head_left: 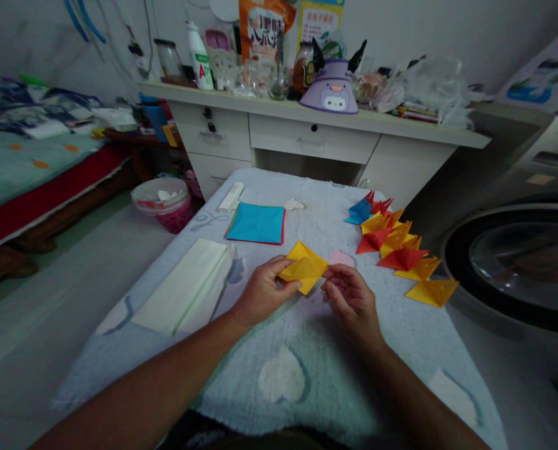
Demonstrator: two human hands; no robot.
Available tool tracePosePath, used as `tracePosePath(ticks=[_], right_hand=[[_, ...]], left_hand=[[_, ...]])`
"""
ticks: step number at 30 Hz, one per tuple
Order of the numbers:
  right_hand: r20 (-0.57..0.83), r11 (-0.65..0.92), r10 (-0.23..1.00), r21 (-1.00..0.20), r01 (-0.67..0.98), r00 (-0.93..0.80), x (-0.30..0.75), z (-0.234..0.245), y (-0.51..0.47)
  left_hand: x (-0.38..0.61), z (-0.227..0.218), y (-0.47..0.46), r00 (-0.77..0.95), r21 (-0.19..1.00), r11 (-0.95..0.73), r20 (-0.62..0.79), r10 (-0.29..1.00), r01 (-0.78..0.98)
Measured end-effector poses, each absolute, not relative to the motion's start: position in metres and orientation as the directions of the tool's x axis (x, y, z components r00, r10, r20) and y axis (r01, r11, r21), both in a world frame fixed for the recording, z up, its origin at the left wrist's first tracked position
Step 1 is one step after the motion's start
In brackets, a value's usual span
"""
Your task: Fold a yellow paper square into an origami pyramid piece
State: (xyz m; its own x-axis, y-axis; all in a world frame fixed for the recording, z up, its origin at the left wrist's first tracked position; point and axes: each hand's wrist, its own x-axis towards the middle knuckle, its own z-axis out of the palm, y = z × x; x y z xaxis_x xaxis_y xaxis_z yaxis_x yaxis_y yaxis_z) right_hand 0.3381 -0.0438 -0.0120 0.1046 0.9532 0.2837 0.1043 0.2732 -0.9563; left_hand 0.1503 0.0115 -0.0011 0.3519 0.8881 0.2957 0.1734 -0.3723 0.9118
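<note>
A yellow folded origami paper [306, 265], diamond-shaped with crossing creases, is held up over the middle of the cloth-covered table. My left hand [268, 290] pinches its left side between thumb and fingers. At its right corner are the curled fingertips of my right hand [351, 294], closed on that tip. A stack of square origami paper [256, 223], blue on top with red and yellow edges showing, lies beyond my left hand. To the right stands a row of several folded paper pieces with pointed tips, among them a yellow one [431, 291], a red one [403, 257] and a blue one [360, 211].
On the left of the tablecloth [279, 375] lie a folded pale cloth or paper [182, 287] and a small white box [231, 197]. A pink bin [164, 203] stands on the floor. Behind is a white desk [311, 128] bearing jars and a purple visor [333, 87]; a washing machine [518, 250] is at right.
</note>
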Motion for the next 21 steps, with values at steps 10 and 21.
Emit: tracePosePath(ticks=[10, 21], right_hand=[[0.262, 0.253, 0.958, -0.963, 0.092, 0.119, 0.3379, -0.0071, -0.0463], [0.266, 0.265, 0.958, -0.964, 0.023, 0.107, 0.337, -0.0032, -0.0497]], left_hand=[[0.1492, -0.0043, 0.011, 0.319, 0.914, -0.37, 0.305, 0.897, 0.167], [0.1482, -0.0007, 0.0108, 0.322, 0.898, -0.404, 0.336, 0.885, 0.175]])
